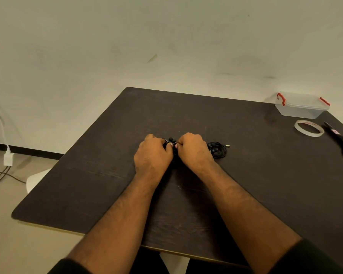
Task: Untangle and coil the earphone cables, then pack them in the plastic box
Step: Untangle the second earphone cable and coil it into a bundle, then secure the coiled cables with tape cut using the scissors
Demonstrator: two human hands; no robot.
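Head view: tangled black earphone cables (218, 149)

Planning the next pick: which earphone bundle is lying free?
The coiled bundle beside the right hand, plug pointing right; the other is pinched between both hands.

Plain room, dark table (246, 175), bare wall (166, 36), floor charger (8, 158)
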